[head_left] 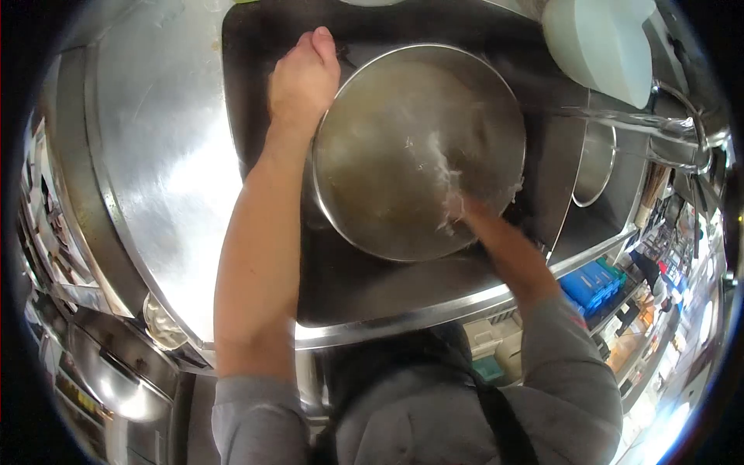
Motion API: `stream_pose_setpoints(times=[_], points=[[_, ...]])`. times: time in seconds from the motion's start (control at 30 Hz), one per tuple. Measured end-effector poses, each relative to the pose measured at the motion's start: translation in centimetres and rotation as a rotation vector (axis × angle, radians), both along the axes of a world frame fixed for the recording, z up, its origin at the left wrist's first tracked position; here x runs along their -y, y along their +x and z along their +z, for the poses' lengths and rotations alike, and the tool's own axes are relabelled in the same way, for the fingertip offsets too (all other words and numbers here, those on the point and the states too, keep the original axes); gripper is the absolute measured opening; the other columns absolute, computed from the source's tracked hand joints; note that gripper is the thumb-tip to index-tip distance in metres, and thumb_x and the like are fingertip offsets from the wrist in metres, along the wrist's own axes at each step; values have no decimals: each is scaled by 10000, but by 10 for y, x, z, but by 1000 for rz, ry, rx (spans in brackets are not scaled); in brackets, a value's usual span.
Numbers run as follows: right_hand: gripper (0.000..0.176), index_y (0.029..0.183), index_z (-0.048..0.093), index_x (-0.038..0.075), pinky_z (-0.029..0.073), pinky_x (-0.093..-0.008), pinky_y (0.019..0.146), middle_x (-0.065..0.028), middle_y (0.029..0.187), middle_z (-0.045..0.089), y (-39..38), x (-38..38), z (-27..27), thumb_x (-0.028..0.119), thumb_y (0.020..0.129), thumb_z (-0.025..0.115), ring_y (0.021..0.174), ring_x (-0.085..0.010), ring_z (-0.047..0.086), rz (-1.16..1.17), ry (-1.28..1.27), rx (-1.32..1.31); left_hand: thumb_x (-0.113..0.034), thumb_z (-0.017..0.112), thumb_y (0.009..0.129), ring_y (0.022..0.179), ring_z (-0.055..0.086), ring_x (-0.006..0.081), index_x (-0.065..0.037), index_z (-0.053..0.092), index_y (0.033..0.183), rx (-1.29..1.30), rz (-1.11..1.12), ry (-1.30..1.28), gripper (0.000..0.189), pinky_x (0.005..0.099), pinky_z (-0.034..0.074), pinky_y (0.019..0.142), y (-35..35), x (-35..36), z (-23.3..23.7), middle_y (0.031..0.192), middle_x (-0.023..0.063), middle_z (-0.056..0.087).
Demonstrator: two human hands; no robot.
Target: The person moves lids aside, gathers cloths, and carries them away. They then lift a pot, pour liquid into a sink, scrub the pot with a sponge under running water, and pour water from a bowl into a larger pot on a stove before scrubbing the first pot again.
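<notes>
Centre frame, the steel bowl (387, 155) sits in the sink (341, 287). The left grip (304, 77) clasps its upper-left rim, fingers hidden. The right grip (465, 213), inside at lower right, is blurred by foam, so I cannot tell whether it is clenched.

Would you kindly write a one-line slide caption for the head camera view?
Left hand holds the rim of a steel bowl in the sink; the blurred right hand works inside.

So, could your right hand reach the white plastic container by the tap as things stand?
Probably yes: the right hand is inside the metal bowl, and only the bowl's rim and the tap spout lie between it and the white plastic container.
</notes>
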State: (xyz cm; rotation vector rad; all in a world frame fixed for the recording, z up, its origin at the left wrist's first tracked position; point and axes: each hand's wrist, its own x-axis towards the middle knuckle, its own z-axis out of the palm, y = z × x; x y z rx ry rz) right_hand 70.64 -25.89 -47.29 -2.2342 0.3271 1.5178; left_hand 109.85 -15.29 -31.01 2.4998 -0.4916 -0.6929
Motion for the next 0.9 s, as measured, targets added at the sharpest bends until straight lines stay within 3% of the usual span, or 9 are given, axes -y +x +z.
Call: stream_pose_setpoints(times=[0.13, 0.27, 0.37, 0.43, 0.5, 0.6, 0.7, 0.77, 0.9], points=[[331, 1028, 700, 53, 531, -494, 855, -186, 1032, 682, 27, -90, -25, 301, 816, 756, 1064, -322, 660, 248, 146, 641, -511, 266, 1044, 1097, 601, 489, -99, 633, 1212, 38, -1, 0, 576, 553, 466, 957, -1, 0, -2, 1135, 259, 673], [230, 935, 684, 21, 535, -513, 821, -210, 968, 683, 125, -102, 16, 196, 791, 726, 997, -381, 671, -358, 247, 493, -486, 281, 1052, 1062, 610, 497, -95, 635, 1195, 57, 4, -15, 547, 560, 476, 928, 0, -1, -5, 1104, 259, 680], [155, 945, 677, 27, 541, -519, 826, -222, 984, 688, 189, -99, 3, 111, 816, 659, 961, -405, 675, -311, 196, 836, -486, 287, 1053, 1052, 616, 495, -88, 640, 1187, 84, 5, 2, 549, 560, 482, 920, -1, 0, -6, 1091, 259, 683], [187, 1009, 687, 40, 525, -536, 881, -224, 1039, 696, 216, -69, -2, 162, 889, 609, 998, -405, 673, -148, 216, 793, -488, 289, 1053, 1053, 617, 493, -83, 643, 1184, 100, -2, 7, 554, 558, 483, 921, -2, -1, -8, 1089, 259, 683], [326, 1058, 660, 5, 505, -536, 858, -265, 1062, 668, 215, -35, 3, 271, 994, 483, 987, -444, 641, -267, 90, 850, -491, 289, 1053, 1054, 617, 491, -79, 646, 1182, 120, 0, -9, 560, 557, 483, 923, -1, -2, -9, 1087, 260, 684], [372, 1209, 616, 28, 520, -528, 899, -253, 1136, 665, 238, 36, -17, 294, 996, 469, 1048, -426, 651, -331, -127, 501, -496, 286, 1052, 1055, 618, 489, -77, 647, 1183, 133, -21, -27, 569, 555, 484, 924, -2, -3, -10, 1084, 262, 684], [360, 1274, 580, 47, 520, -500, 926, -231, 1233, 636, 216, 88, 22, 217, 958, 547, 1092, -397, 645, -285, -403, 463, -499, 284, 1051, 1051, 621, 489, -80, 645, 1191, 132, -13, -22, 570, 556, 486, 921, -2, -2, -9, 1079, 264, 685], [375, 1283, 583, 40, 510, -465, 963, -205, 1315, 596, 153, 111, 13, 149, 926, 609, 1173, -370, 609, -309, -335, 779, -500, 285, 1050, 1046, 622, 489, -84, 643, 1198, 130, -19, -5, 568, 558, 487, 917, -2, -2, -9, 1077, 265, 686], [352, 1259, 589, 10, 485, -480, 998, -199, 1191, 608, 68, 101, 39, 93, 917, 593, 1158, -364, 589, -217, -261, 443, -502, 285, 1049, 1039, 625, 489, -87, 636, 1189, 114, -28, 7, 562, 563, 486, 911, -2, -1, -9, 1073, 262, 688]])
